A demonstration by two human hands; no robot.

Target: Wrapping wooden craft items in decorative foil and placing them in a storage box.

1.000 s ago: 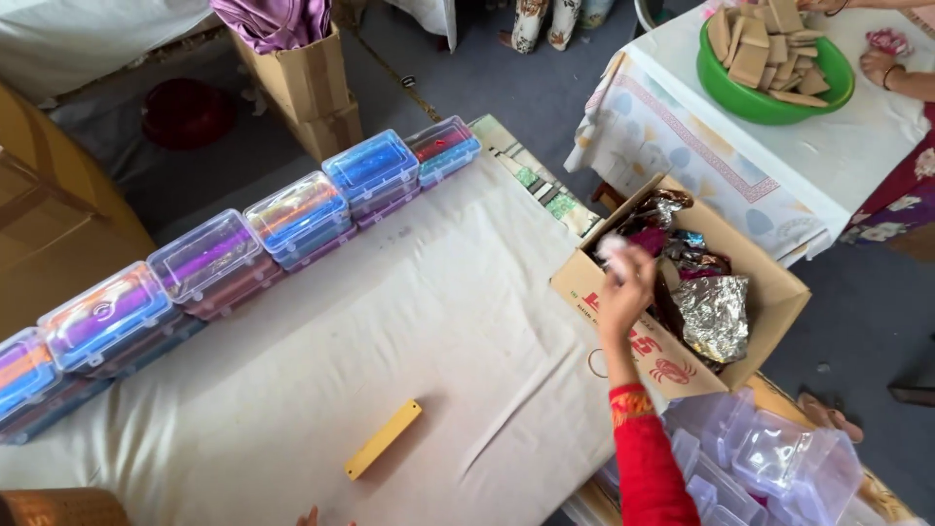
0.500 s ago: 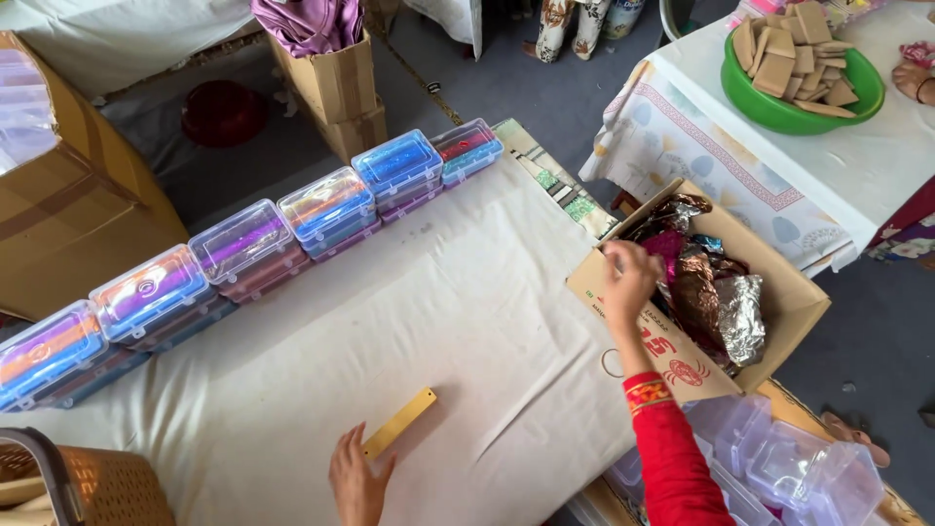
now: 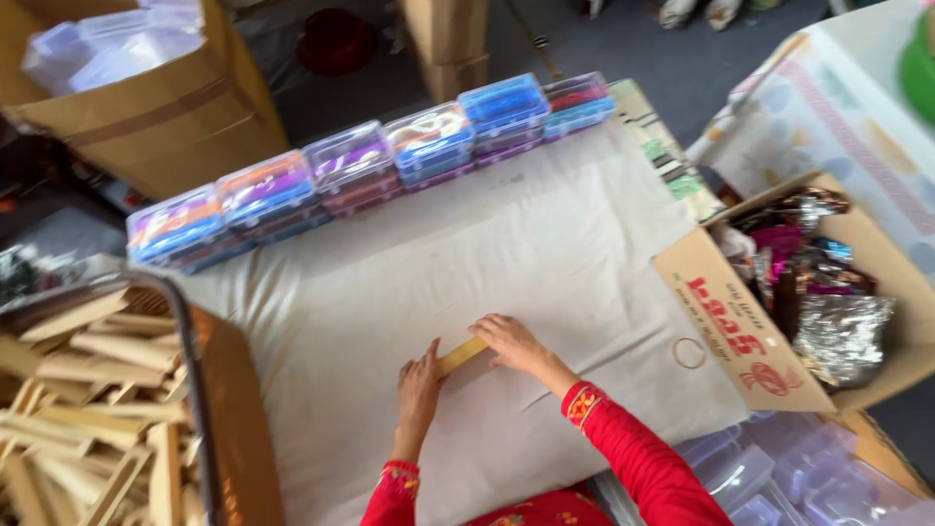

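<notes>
Change: my right hand (image 3: 508, 340), a second ago reaching into the cardboard box (image 3: 740, 326) of foil wrappers, is now back on the worktop (image 3: 545, 224); my left hand (image 3: 419, 382) has come up too. Both now pinch the yellow wooden strip (image 3: 460, 356), left at its near end, right at its far end, flat on the cloth; work has turned from foil to strip.

Containers:
- Cardboard box, right: crumpled silver, brown, pink foil (image 3: 838, 331).
- Brown basket (image 3: 229, 409), left: pale wooden sticks.
- Row of clear lidded cases (image 3: 351, 161), far edge: coloured contents, kind unclear.
- Empty clear cases (image 3: 779, 477), lower right.
</notes>
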